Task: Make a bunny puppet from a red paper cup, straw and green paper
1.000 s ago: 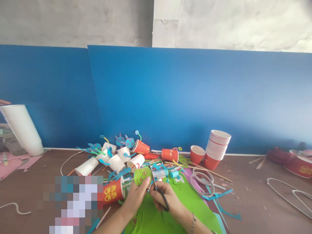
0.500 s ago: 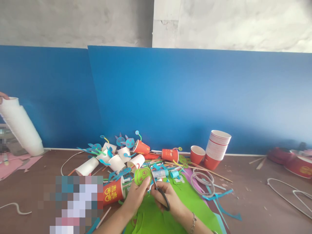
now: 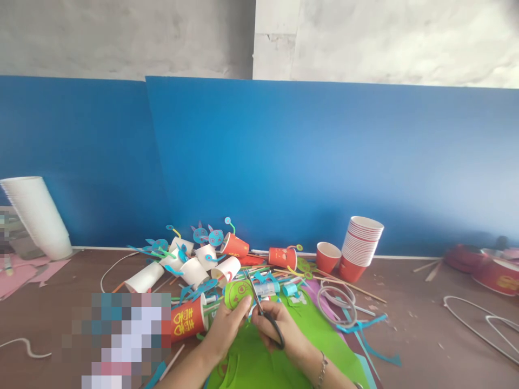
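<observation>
Pinched in my left hand (image 3: 230, 327) is a green paper cutout (image 3: 236, 293) with a face drawn in red lines. My right hand (image 3: 279, 327) grips black-handled scissors (image 3: 257, 297); their blades point up along the cutout's right edge. Whether the blades touch the paper I cannot tell. Beneath both hands lies a green paper sheet (image 3: 312, 335) with cut scraps on it. A glue stick (image 3: 266, 288) rests just behind the scissors. Left of my left hand, a red cup (image 3: 188, 320) with yellow lettering lies on its side, sticks poking from its mouth.
White cups (image 3: 194, 272) with blue paper animal pieces lie behind my hands. A red cup stack (image 3: 360, 248) stands at back right beside a single red cup (image 3: 327, 256). Coiled tubing (image 3: 336, 303) lies right of the sheet. Far left leans a white cup stack (image 3: 38, 216).
The cutout in my left hand has turned slightly, and the scissors have shifted a little. At far left, another person's hand has left the white cup stack, which now looks shorter.
</observation>
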Demonstrator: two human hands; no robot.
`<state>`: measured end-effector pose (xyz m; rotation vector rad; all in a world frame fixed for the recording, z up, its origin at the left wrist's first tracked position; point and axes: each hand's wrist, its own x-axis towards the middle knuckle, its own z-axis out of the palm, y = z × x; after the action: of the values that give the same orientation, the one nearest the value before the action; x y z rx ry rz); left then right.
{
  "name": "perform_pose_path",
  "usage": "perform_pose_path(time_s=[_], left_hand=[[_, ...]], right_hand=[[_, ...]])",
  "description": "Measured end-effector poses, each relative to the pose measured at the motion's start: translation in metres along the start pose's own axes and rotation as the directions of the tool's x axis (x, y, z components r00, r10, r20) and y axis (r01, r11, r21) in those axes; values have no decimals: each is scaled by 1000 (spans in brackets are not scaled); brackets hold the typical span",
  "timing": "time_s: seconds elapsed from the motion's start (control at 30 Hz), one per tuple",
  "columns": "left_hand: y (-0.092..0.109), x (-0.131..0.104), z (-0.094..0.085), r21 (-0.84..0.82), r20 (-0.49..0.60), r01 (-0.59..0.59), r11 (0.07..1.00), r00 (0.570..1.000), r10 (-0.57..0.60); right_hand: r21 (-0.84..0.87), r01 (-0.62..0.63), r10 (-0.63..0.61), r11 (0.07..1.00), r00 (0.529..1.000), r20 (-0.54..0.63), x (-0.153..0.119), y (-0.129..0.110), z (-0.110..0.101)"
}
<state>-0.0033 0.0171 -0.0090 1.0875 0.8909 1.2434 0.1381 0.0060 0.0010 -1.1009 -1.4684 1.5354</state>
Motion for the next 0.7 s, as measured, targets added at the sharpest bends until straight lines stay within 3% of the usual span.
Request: perform_pose_path(time_s=[0.2, 0.47, 0.7], left_hand=[[-4, -1, 0, -9, -15, 21, 1000, 1000, -22], [-7, 2, 1, -28, -145, 26, 999, 989, -30], [-1, 1, 1, 14, -67, -25, 1000, 997, 26]], right_hand=[[20, 42, -42, 999, 999, 34, 1, 2, -4], [15, 12, -12, 1000, 999, 38, 0, 0, -1], [34, 19, -19, 999, 1000, 18, 1, 3, 1]])
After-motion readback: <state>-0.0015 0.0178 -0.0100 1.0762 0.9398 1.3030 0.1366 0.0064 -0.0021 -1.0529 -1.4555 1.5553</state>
